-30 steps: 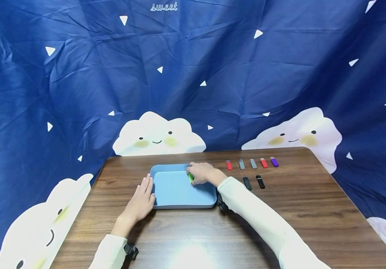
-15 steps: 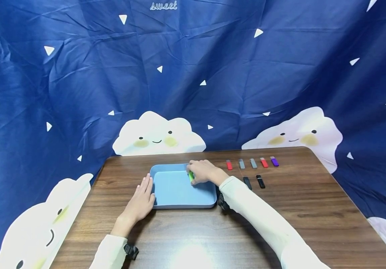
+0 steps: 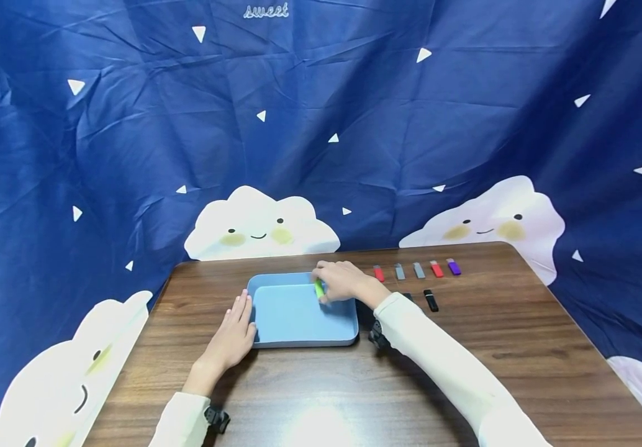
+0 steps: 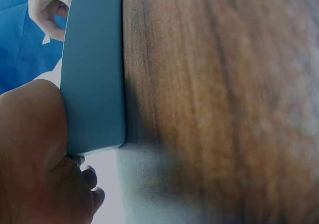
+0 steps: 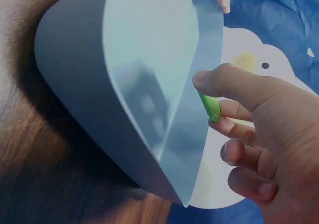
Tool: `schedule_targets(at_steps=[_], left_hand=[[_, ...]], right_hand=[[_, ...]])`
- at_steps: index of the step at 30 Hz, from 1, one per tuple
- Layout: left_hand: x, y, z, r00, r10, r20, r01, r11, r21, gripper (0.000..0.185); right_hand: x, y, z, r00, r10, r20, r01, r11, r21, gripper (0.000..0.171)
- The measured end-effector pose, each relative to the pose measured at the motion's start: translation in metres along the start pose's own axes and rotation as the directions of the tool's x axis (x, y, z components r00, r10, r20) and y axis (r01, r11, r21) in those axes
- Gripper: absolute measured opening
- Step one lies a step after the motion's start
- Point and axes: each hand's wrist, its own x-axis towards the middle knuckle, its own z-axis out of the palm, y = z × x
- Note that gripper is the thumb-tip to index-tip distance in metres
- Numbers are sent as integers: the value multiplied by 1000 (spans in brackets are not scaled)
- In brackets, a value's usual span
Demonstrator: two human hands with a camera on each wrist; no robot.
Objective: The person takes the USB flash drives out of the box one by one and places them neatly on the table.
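The right hand (image 3: 342, 279) pinches a small green USB stick (image 5: 211, 107) between thumb and fingers, over the back right part of a shallow blue tray (image 3: 298, 318). In the right wrist view the stick is partly covered by the thumb and appears clear of the tray's floor. Straight fingers of the left hand (image 3: 228, 338) rest against the tray's left side. From the left wrist view, that hand (image 4: 32, 149) touches the tray's corner.
Right of the tray, a back row holds a red stick (image 3: 379, 273), two grey ones (image 3: 400, 272), another red (image 3: 436, 269) and a purple one (image 3: 454, 267). In front lies a black stick (image 3: 431, 300); a dark one beside it is mostly behind the right forearm.
The right hand has shifted slightly up and to the right with the green USB stick. Its forearm now covers most of one dark stick. The left hand stays at the tray's side.
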Motion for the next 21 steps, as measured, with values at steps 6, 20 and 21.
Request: schedule_targets(at_steps=[6, 20, 21], left_hand=[[-1, 4, -2, 1000, -15, 3, 15, 1000, 7, 65], [-2, 7, -4, 1000, -16, -8, 16, 1000, 8, 65], [-2, 7, -5, 1000, -18, -3, 18, 1000, 12, 66]], right_hand=[[-14, 6, -7, 1000, 0, -29, 0, 1000, -3, 53], [-51, 23, -18, 997, 24, -80, -24, 1000, 6, 55], [-53, 24, -18, 996, 27, -83, -27, 1000, 6, 55]])
